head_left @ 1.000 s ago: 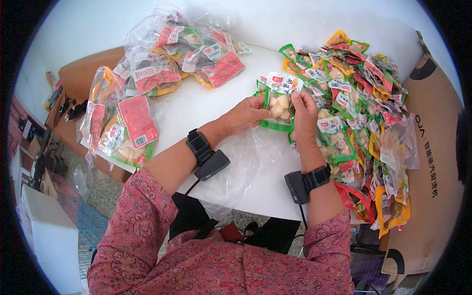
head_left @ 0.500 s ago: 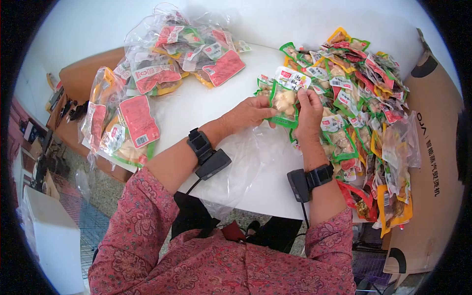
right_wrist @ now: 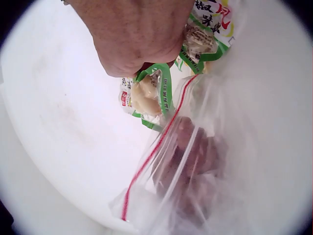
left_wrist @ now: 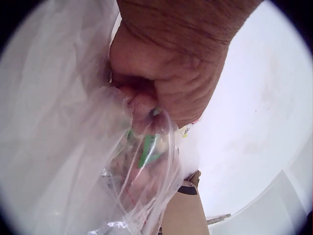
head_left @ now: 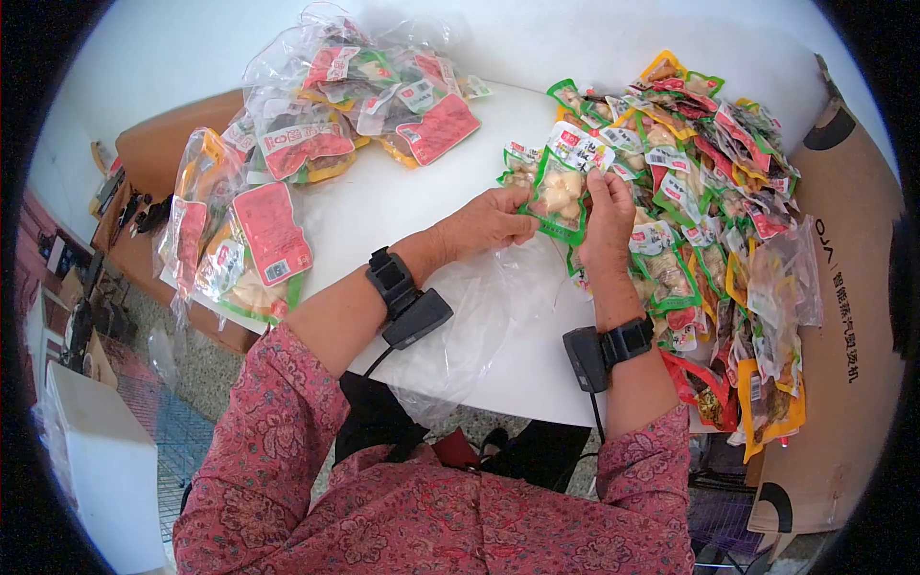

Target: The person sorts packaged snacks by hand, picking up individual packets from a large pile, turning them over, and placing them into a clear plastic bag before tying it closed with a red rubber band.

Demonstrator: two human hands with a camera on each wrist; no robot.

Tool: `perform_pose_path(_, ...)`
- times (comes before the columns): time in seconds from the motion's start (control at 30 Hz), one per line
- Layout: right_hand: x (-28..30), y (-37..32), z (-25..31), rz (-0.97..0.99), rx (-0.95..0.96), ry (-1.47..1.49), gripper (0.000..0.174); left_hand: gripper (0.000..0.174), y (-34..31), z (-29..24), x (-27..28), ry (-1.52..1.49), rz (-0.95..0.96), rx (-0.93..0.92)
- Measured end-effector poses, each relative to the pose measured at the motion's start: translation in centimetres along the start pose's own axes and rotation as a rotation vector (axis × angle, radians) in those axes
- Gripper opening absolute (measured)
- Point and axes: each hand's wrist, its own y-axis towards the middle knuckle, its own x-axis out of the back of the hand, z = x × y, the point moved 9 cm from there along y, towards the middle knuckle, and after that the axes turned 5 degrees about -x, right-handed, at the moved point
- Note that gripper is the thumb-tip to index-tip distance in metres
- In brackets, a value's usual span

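A green-edged food packet [head_left: 561, 195] with pale pieces inside is upright and tilted between the hands in the head view. My right hand [head_left: 606, 213] pinches its right edge, thumb in front. At the packet's lower left, my left hand [head_left: 489, 224] has curled fingers. From that hand hangs a clear zip bag [head_left: 455, 335], its film gathered at the fingers in the left wrist view. A red zip line crosses the bag [right_wrist: 161, 142] in the right wrist view, with the left hand [right_wrist: 188, 166] showing through the film. Another green-edged packet [head_left: 520, 165] is partly hidden behind the held one.
A large heap of food packets [head_left: 685, 182] covers the right of the white table [head_left: 402, 211]. Filled clear bags [head_left: 316, 125] with red labels lie at the back left, another [head_left: 244, 244] nearer. A cardboard box [head_left: 834, 316] stands along the right side.
The held packet has shifted right and slightly up and tilted clockwise, with the right hand moving along. The left fingers, earlier at the packet's left edge, now sit lower beside it, more curled.
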Motion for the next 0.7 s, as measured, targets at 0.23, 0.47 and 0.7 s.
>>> perform_pose_path(0.23, -0.01, 0.17, -0.32, 0.025, -0.001, 0.013, 0.014, 0.021, 0.10, 0.16, 0.61, 0.066, -0.057, 0.036)
perform_pose_path(0.47, -0.09, 0.10, -0.33, 0.034, -0.002, 0.037, 0.014, 0.024, 0.17, 0.45, 0.93, 0.072, -0.062, 0.036)
perform_pose_path(0.7, -0.45, -0.10, -0.50, 0.066, -0.025, 0.028, 0.015, 0.028, 0.02, 0.06, 0.45, 0.045, -0.079, 0.021)
